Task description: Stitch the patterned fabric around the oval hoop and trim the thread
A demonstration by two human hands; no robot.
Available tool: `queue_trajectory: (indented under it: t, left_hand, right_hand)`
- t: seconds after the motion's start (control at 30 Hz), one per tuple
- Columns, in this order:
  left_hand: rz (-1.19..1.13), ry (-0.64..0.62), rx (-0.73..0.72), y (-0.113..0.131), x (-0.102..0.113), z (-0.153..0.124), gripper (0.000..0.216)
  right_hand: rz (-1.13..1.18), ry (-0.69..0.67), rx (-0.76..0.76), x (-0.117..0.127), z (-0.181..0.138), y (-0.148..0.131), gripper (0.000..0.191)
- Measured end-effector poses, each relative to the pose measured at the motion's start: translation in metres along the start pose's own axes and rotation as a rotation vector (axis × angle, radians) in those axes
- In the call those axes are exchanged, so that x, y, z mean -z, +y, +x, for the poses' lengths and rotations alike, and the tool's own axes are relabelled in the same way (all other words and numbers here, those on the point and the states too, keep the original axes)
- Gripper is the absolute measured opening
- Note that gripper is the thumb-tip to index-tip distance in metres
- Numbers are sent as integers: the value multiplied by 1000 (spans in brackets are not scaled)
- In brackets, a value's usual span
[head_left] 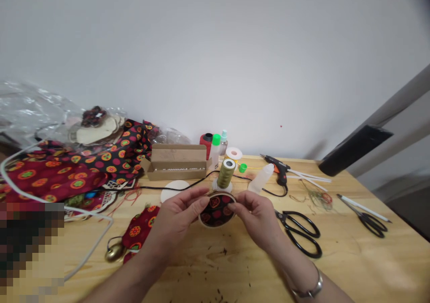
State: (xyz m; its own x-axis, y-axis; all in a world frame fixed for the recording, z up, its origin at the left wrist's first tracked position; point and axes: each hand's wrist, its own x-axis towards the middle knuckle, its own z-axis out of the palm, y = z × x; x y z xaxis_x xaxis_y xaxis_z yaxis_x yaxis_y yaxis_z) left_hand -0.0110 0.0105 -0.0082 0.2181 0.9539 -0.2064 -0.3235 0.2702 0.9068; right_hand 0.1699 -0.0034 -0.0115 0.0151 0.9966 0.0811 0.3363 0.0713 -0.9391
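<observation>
Between my two hands is a round disc covered in dark patterned fabric [217, 210], with a pale rim around it. My left hand [184, 213] pinches its left edge between thumb and fingers. On the opposite edge, my right hand [254, 211] grips with thumb and fingertips. Just behind the disc stands an olive thread spool [226, 174]. A white round piece [174, 190] lies on the table past my left hand. Close to my right forearm are large black-handled scissors [302, 233], their blades partly hidden by the hand.
Patterned fabric [57, 164] heaps up at the left, near a brass bell [114, 252]. An open cardboard box [177, 168], a green-capped bottle [215, 148] and a translucent bottle [262, 178] stand behind. A glue gun [278, 168], smaller scissors [369, 222] and tangled threads [319, 198] lie rightward.
</observation>
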Motion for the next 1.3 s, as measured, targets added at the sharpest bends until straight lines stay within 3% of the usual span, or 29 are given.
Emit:
queue_trajectory:
  t: [0.3,0.67,1.0,1.3]
  left_hand:
    - [7,-146,44,2,-1,0,28]
    - [348,33,-128,11,-5,-7,22]
    - [108,-155,70,-1,-2,-3,32]
    - [137,-143,44,-2,1,1,31]
  right_hand:
    - [3,21,2,3,2,0,10]
    - [146,-23,-40,1,0,-2,10]
    - [172,-64,-111,2,2,-5,15]
    - [274,-109,-160,2,4,-6,19]
